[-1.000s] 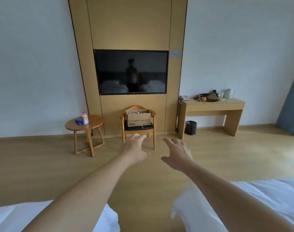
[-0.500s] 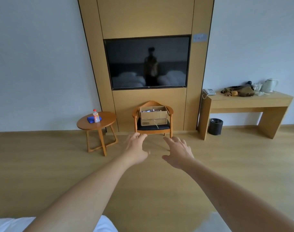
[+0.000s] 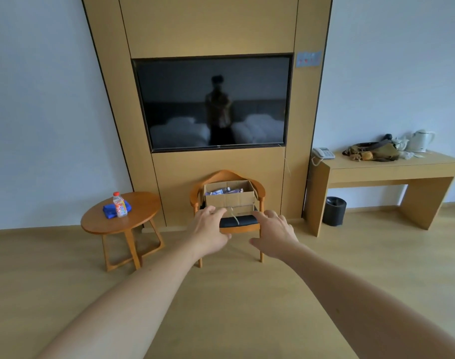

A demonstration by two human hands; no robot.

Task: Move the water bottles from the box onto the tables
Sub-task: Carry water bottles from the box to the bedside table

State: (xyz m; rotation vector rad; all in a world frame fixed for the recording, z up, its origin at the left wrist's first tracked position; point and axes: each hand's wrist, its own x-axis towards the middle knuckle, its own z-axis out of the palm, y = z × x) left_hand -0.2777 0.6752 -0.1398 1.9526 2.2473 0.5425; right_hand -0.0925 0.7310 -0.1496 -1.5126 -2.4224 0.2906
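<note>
A cardboard box (image 3: 230, 200) sat on a wooden chair (image 3: 227, 224) against the wall. Left of it, a round counter (image 3: 141, 216) held one bottle (image 3: 119, 204) beside a blue cloth (image 3: 109, 211). The long counter (image 3: 392, 165) at right carried a telephone (image 3: 323, 152), a bag (image 3: 374, 151) and a kettle (image 3: 422, 141).

- Soft, even daylight fills the room, brighter toward the right side of the frame.
- The dark television screen (image 3: 212, 103) at centre acts as a mirror, showing a dim reflection of a standing person and two pale beds.
- Shadows under the furniture are faint and diffuse.
- Wide-angle distortion tilts the wall panel's (image 3: 208, 24) vertical edges outward.
- Slight softness throughout; the forearms at the bottom edge look enlarged and smooth.
</note>
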